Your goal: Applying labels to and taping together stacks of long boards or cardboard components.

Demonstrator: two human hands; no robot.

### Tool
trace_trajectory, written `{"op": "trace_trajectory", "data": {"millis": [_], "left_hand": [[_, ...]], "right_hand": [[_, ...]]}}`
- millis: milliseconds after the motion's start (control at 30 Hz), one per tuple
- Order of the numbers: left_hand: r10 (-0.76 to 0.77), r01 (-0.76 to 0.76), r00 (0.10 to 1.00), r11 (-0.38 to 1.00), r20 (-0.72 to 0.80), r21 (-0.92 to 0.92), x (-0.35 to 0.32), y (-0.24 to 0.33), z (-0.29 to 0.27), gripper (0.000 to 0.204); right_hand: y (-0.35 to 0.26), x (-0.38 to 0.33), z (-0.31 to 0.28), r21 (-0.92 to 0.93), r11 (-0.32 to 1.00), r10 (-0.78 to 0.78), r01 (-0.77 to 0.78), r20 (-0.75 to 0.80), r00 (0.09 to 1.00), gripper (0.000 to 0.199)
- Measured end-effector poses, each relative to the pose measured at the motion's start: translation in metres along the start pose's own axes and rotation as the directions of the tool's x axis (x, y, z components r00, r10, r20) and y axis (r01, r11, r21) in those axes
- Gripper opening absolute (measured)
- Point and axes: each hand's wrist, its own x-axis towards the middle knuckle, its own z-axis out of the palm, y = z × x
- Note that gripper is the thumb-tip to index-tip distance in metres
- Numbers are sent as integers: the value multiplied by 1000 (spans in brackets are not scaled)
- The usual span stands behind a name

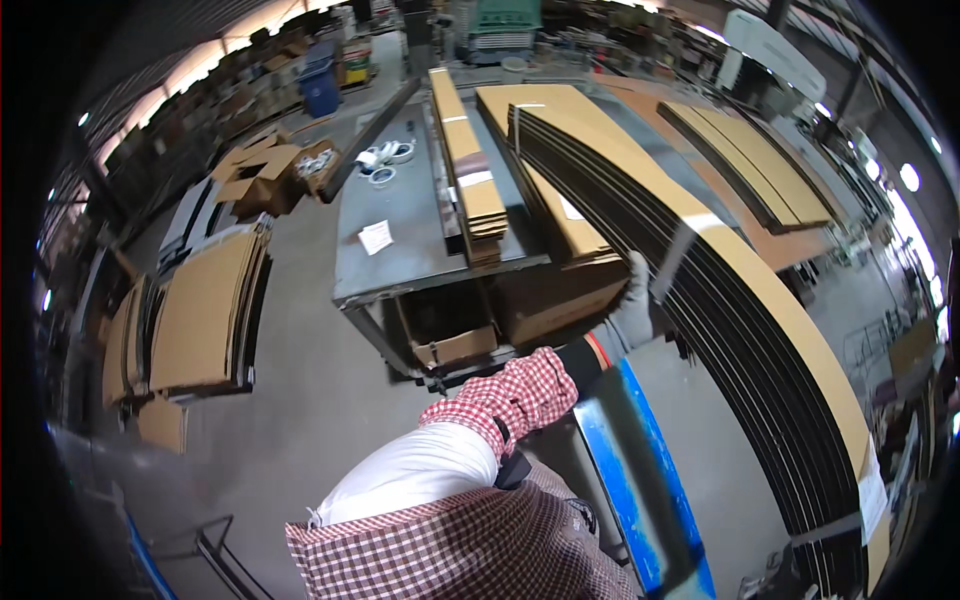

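Note:
A long bundle of flat cardboard sheets [770,290], tan on top with dark layered edges, runs from the table top down to the lower right. Pale bands wrap it, and a white paper sheet [872,495] is on its near end. My left hand [632,310], in a grey glove, grips the bundle's left side just by one band. The thumb side points up; the other fingers are partly hidden by the bundle. A red-checked sleeve cover [515,395] is on that forearm. My right hand is out of view.
The metal table [400,260] holds narrow cardboard stacks [465,150], tape rolls [383,176] and a paper slip [376,237]. A worn blue beam [650,480] lies below my left hand. Cardboard stacks [205,310] stand at left; another flat stack [750,160] lies at far right.

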Motion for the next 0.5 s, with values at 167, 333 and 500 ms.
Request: {"op": "trace_trajectory", "data": {"millis": [167,333,500], "left_hand": [[166,-110,950,971,-265,213,20,71,-62,101],[308,-172,807,939,-504,298,-30,162,-111,96],[-343,387,842,922,-417,23,-166,155,-67,47]], "right_hand": [[81,-44,-46,67,991,130,-117,-245,961,55],[142,-116,125,-422,875,376,-236,287,881,50],[196,-169,371,-157,878,-166,452,786,595,50]]}}
